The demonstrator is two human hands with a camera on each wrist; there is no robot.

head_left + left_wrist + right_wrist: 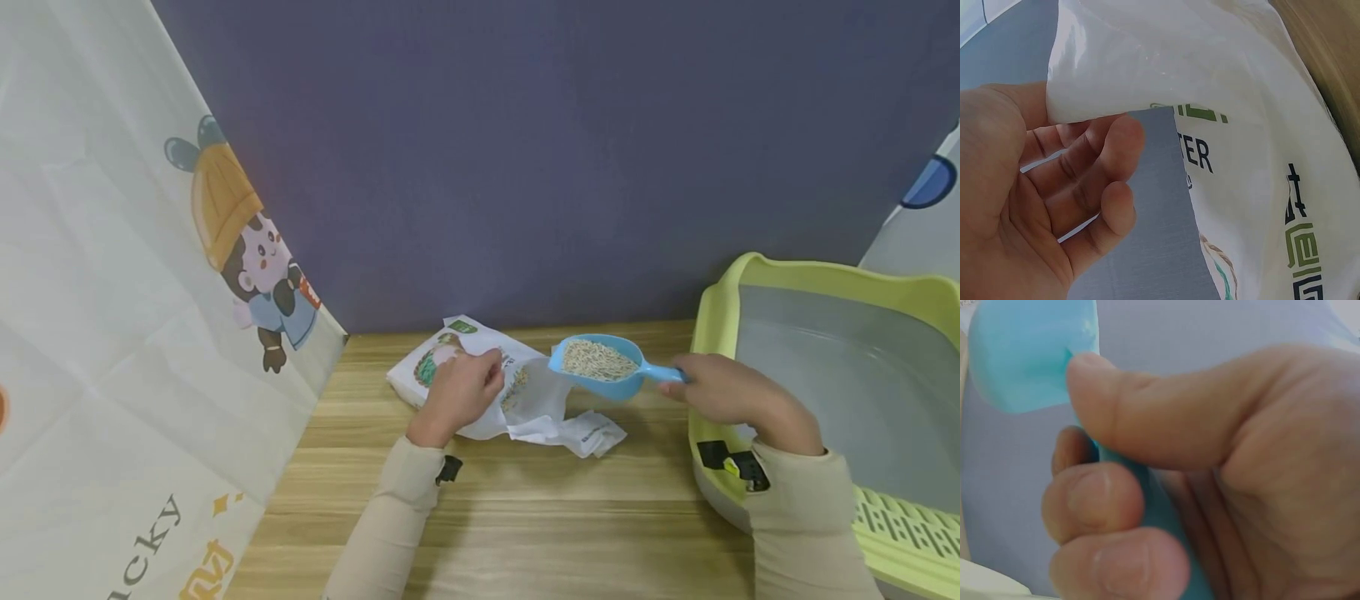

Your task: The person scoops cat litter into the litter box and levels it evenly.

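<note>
My right hand (pixel 723 392) grips the handle of a light-blue scoop (pixel 609 385), fingers curled round it with the thumb along the top in the right wrist view. Pale, rod-shaped litter pellets (pixel 597 360) fill the scoop, which hangs between the bag and the litter box. A white printed litter bag (pixel 542 387) lies on its side on the table, its mouth facing right. At the bag, my left hand (pixel 462 392) pinches the edge of the film; the left wrist view shows the film (pixel 1147 56) between thumb and curled fingers.
A big litter box (pixel 720 333) with a yellow-green rim and grey inside stands at the right, a slotted yellow-green grid (pixel 907 525) along its front. Behind the wooden table (pixel 600 533) rises a dark blue-grey panel (pixel 525 167). A white printed sheet (pixel 97 292) hangs at the left.
</note>
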